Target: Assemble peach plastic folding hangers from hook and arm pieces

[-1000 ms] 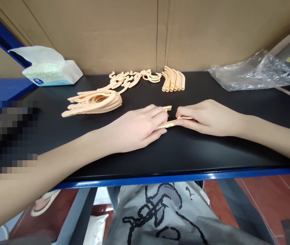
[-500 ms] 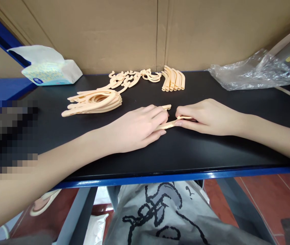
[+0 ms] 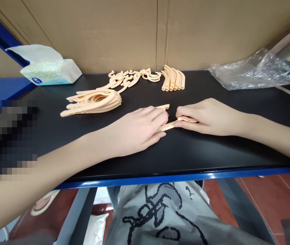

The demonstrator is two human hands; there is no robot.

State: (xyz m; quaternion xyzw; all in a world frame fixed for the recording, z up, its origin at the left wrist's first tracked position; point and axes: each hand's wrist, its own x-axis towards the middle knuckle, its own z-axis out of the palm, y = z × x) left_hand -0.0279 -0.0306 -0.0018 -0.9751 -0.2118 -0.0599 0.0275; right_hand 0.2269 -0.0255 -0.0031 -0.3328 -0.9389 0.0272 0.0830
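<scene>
My left hand [image 3: 145, 127] is wrapped over a cream plastic piece [image 3: 167, 126], whose arms show beyond my fingers; most of it is hidden under the palm. At the piece's right end, my right hand [image 3: 206, 117] pinches a small curved cream part [image 3: 187, 119] between thumb and fingers, touching the end of the larger piece. Behind my left hand lies a stack of cream bent pieces [image 3: 96, 102]. Small cream hooks [image 3: 124, 80] are heaped farther back, beside a row of curved cream tubes [image 3: 173, 79].
A tissue pack [image 3: 51, 71] sits at the back left of the black table [image 3: 139, 163]. Crumpled clear plastic [image 3: 252, 73] lies at the back right, by a grey object. A cardboard wall [image 3: 119, 34] stands behind. The left edge of view is pixelated.
The small curved part in my right hand has tilted slightly and more of it shows. The piece under my left hand has shifted slightly left. Both hands keep nearly the same place.
</scene>
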